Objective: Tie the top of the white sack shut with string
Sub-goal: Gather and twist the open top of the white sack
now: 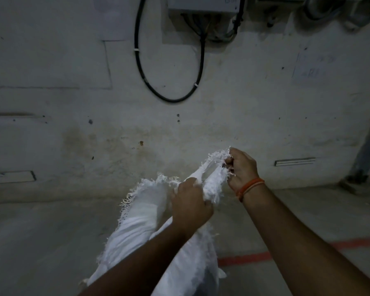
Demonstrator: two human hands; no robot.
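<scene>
at the white sack (137, 218) top, left hand (190, 204) and right hand (241, 169) grip frayed fabric.

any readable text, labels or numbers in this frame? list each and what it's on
Nothing can be read for certain.
Grey box high on the wall: faint handwritten marks near its top right corner, too blurred to read.
Paper sheet on the wall at right: faint blue writing, too blurred to read.
White sack, left hand, right hand: no print or label visible.
</scene>
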